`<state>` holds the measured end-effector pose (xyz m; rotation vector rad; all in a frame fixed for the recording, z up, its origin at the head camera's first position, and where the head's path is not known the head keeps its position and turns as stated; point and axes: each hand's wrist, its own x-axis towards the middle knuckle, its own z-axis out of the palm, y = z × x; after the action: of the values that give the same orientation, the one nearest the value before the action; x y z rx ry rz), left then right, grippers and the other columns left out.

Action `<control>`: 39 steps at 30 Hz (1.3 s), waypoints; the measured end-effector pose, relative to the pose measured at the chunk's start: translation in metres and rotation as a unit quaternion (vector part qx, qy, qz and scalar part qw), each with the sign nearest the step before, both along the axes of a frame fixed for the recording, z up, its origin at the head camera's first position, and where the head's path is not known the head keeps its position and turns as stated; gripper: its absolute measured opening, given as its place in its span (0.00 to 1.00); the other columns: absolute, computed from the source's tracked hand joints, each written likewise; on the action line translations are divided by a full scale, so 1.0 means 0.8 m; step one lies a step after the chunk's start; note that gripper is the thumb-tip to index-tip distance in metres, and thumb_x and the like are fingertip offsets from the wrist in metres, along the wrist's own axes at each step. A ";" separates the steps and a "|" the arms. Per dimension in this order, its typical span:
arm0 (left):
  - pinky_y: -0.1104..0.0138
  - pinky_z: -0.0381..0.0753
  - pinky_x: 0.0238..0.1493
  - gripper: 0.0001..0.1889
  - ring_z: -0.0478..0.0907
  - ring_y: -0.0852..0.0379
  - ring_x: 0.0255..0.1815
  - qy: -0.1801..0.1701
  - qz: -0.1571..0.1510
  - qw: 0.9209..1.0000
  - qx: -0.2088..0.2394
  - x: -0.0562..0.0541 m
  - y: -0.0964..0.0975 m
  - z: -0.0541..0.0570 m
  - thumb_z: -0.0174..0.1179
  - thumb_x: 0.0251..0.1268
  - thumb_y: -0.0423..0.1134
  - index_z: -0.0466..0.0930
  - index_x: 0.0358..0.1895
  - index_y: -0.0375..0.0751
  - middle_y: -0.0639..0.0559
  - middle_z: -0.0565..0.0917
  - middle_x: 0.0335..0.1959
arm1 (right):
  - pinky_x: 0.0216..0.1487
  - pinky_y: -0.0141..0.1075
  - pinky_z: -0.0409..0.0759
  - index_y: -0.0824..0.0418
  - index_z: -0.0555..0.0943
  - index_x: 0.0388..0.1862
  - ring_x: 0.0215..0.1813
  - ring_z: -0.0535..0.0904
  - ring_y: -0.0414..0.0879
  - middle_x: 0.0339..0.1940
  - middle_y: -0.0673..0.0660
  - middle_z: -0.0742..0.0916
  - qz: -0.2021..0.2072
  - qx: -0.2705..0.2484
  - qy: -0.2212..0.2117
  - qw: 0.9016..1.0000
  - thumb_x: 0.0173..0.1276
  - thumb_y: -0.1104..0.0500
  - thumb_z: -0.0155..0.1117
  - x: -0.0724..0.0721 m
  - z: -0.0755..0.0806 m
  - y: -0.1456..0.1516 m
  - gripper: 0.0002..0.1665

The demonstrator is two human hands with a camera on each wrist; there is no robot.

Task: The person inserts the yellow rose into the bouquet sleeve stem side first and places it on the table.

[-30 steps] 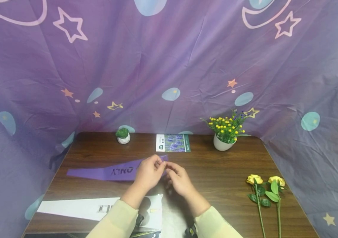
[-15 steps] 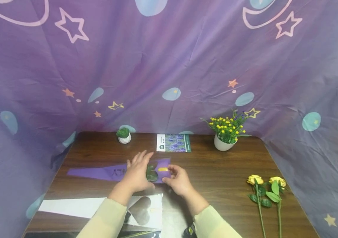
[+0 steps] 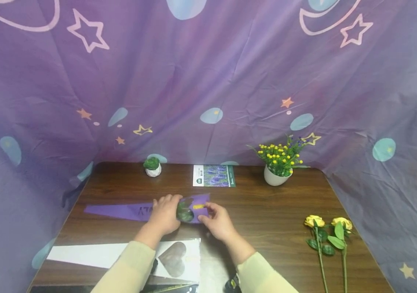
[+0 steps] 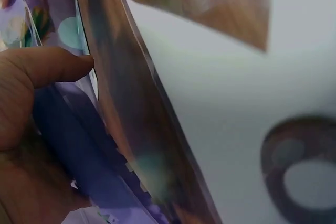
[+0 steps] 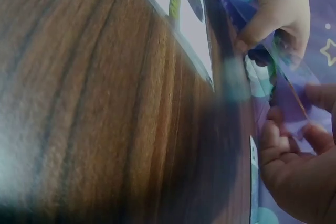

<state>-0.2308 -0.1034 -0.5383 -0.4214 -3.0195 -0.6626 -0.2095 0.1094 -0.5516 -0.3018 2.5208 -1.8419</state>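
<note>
A purple flower sleeve with black lettering tapers to the left on the table. My left hand grips it across the middle, just left of its clear window, where dark green shows. In the left wrist view, the thumb of my left hand and the purple sleeve lie close together. At the wide right end, beside a yellow label, my right hand pinches the sleeve's edge. The right wrist view shows my right hand with purple film between thumb and fingers.
Nearer me lies a white sleeve with a heart window, above a dark sleeve. Two yellow roses lie at right. A succulent pot, lavender card and flowerpot stand along the back. A black object is partly hidden.
My hands were together at the sleeve's right end. The left has moved left, uncovering window and label, and its spread fingers have closed on the sleeve. The right stays at the end.
</note>
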 end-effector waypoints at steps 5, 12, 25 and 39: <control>0.24 0.59 0.69 0.44 0.76 0.31 0.64 -0.018 -0.003 1.000 -0.018 -0.003 -0.005 0.003 0.77 0.36 0.29 0.76 0.67 0.38 0.37 0.82 0.57 | 0.25 0.34 0.83 0.81 0.78 0.60 0.24 0.81 0.44 0.36 0.64 0.87 0.041 0.011 -0.027 0.999 0.64 0.71 0.72 -0.002 -0.004 0.002 0.26; 0.21 0.55 0.68 0.54 0.71 0.30 0.69 -0.042 -0.019 0.999 -0.024 -0.009 -0.014 0.000 0.86 0.31 0.40 0.73 0.73 0.39 0.35 0.78 0.63 | 0.41 0.46 0.88 0.79 0.81 0.55 0.35 0.86 0.54 0.41 0.68 0.89 0.023 0.078 -0.014 0.997 0.68 0.68 0.69 -0.006 -0.017 0.005 0.19; 0.20 0.49 0.70 0.53 0.67 0.28 0.73 -0.071 -0.029 0.997 0.007 -0.007 -0.024 0.006 0.88 0.35 0.38 0.73 0.73 0.43 0.36 0.76 0.68 | 0.61 0.62 0.79 0.76 0.85 0.50 0.54 0.84 0.67 0.47 0.70 0.88 0.014 0.128 0.018 0.992 0.71 0.67 0.65 0.004 -0.019 0.010 0.14; 0.39 0.73 0.66 0.31 0.78 0.39 0.61 0.022 -0.027 0.996 0.088 0.036 -0.014 0.021 0.83 0.51 0.50 0.84 0.57 0.42 0.45 0.83 0.56 | 0.39 0.35 0.84 0.79 0.83 0.53 0.37 0.84 0.47 0.42 0.65 0.90 0.029 0.053 -0.051 0.997 0.70 0.64 0.68 0.022 -0.021 0.040 0.19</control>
<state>-0.2022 -0.1147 -0.5218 -0.5026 -2.8870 -0.9003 -0.1922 0.1416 -0.5684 -0.2706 2.5019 -1.6516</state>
